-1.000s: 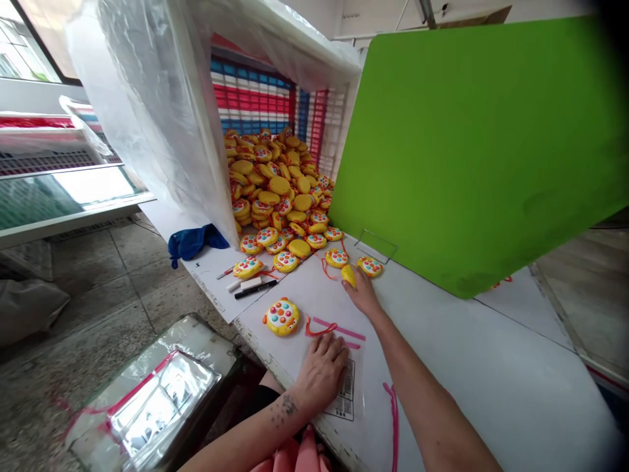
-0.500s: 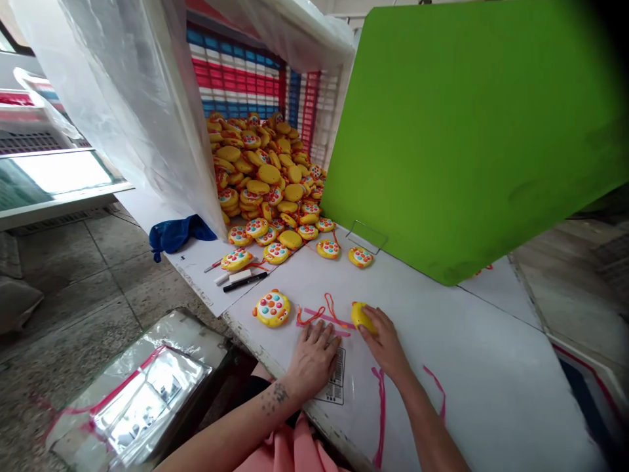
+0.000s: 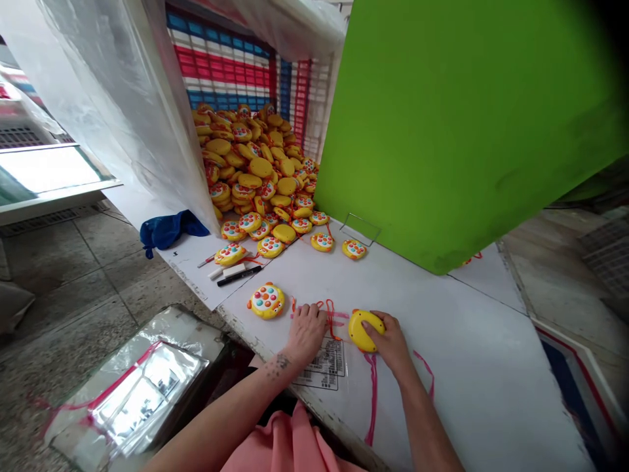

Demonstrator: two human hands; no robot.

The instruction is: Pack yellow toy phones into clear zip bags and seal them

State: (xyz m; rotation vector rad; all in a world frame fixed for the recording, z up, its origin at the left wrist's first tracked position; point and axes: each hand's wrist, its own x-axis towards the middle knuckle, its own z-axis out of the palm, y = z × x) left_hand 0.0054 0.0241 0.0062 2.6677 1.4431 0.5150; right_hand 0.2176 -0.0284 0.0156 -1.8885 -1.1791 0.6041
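My right hand (image 3: 389,339) grips a round yellow toy (image 3: 363,328), its plain back up, just above the white table (image 3: 472,367). An orange cord (image 3: 328,309) trails from the toy toward my left hand (image 3: 305,331). My left hand lies flat, fingers out, on a clear plastic bag (image 3: 322,364) with a printed barcode label and a pink strip. A second yellow toy (image 3: 266,300) with coloured buttons lies face up to the left of that hand.
A big heap of the same yellow toys (image 3: 255,177) fills a plastic-lined bin at the back. A green board (image 3: 457,124) stands on the right. Markers (image 3: 238,274) and a blue cloth (image 3: 164,231) lie at the left. A stack of clear bags (image 3: 132,393) sits below the table edge.
My right hand has drawn the yellow toy from near the heap back toward me, beside my left hand. My left hand stayed on the bag. The view tilted down slightly.
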